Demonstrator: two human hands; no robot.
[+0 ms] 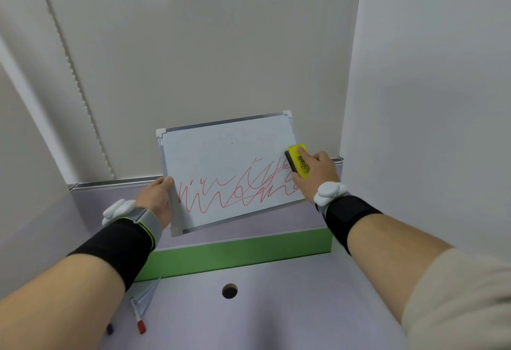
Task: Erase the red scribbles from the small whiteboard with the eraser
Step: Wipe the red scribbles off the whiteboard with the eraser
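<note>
Nearest, a red-capped marker (138, 318) lies on the lilac worktop (276, 308). Beyond, the left hand (156, 200) grips the small whiteboard (218, 161) by its left edge. Right hand (315, 174) fingers (303, 153) press the yellow eraser (297, 160) onto the red scribbles (235, 193) at the board's right edge.

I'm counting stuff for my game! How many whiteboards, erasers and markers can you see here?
Small whiteboard: 1
Yellow eraser: 1
Markers: 2, a red-capped marker and a dark-capped marker that is mostly hidden under the left arm
Total: 4
</note>
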